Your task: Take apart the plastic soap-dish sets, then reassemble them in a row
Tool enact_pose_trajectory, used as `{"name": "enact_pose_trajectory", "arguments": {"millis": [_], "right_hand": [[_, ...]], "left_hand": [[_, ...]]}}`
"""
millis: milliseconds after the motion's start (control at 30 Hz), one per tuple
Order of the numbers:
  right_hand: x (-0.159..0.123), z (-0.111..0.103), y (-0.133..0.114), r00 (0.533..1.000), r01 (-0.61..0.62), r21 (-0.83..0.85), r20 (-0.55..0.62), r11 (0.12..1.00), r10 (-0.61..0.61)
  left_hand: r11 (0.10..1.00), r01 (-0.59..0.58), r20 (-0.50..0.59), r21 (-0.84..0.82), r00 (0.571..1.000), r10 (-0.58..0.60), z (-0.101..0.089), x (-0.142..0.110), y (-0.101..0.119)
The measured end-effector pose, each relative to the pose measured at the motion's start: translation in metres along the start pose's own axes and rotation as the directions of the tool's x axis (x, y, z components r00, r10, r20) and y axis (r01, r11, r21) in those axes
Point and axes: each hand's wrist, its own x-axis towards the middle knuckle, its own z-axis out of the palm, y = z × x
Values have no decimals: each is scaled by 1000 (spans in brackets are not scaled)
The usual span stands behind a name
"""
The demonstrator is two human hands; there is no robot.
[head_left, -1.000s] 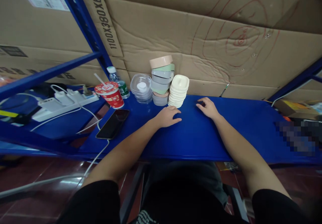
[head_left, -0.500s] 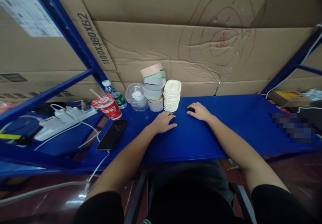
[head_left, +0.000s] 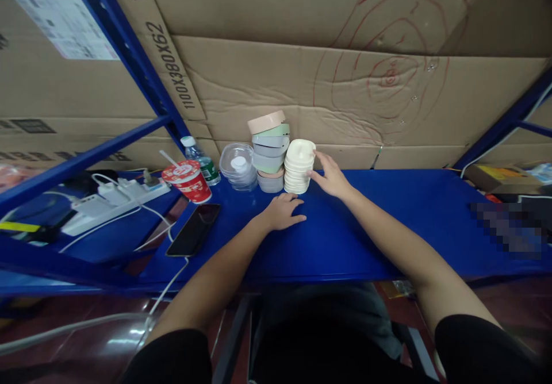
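Note:
My right hand (head_left: 330, 176) reaches to the right side of a stack of white square dishes (head_left: 298, 166), fingers apart and touching its upper edge. My left hand (head_left: 282, 211) rests flat on the blue shelf top (head_left: 388, 223), fingers loosely spread, holding nothing. Just left of the white stack stands a taller, leaning stack of pastel bowls (head_left: 268, 151) in pink, green and grey. A stack of clear plastic containers (head_left: 236, 166) sits further left.
A red paper cup with a straw (head_left: 187, 180), a water bottle (head_left: 199, 160), a black phone on a cable (head_left: 193, 229) and a white power strip (head_left: 115, 198) lie at the left. Cardboard sheets (head_left: 345, 79) back the shelf. Blue rack posts (head_left: 129, 50) frame it.
My right hand has lifted off the shelf and moved left and back to the white dish stack. The left hand stays where it was. The camera has shifted slightly.

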Motion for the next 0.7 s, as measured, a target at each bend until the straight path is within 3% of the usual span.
{"name": "enact_pose_trajectory", "arguments": {"millis": [100, 233, 533, 700], "right_hand": [[18, 7, -8, 992, -117, -11, 51, 993, 117], [24, 14, -12, 988, -146, 22, 48, 989, 145], [21, 0, -12, 973, -28, 127, -222, 992, 56], [-4, -24, 12, 948, 7, 117, -318, 993, 31]], "left_hand": [[1000, 19, 23, 6, 1000, -19, -2, -1, 2], [1000, 11, 34, 11, 999, -11, -2, -1, 1], [1000, 12, 36, 4, 999, -12, -1, -1, 1], [1000, 17, 47, -1, 999, -17, -5, -2, 5]]}}
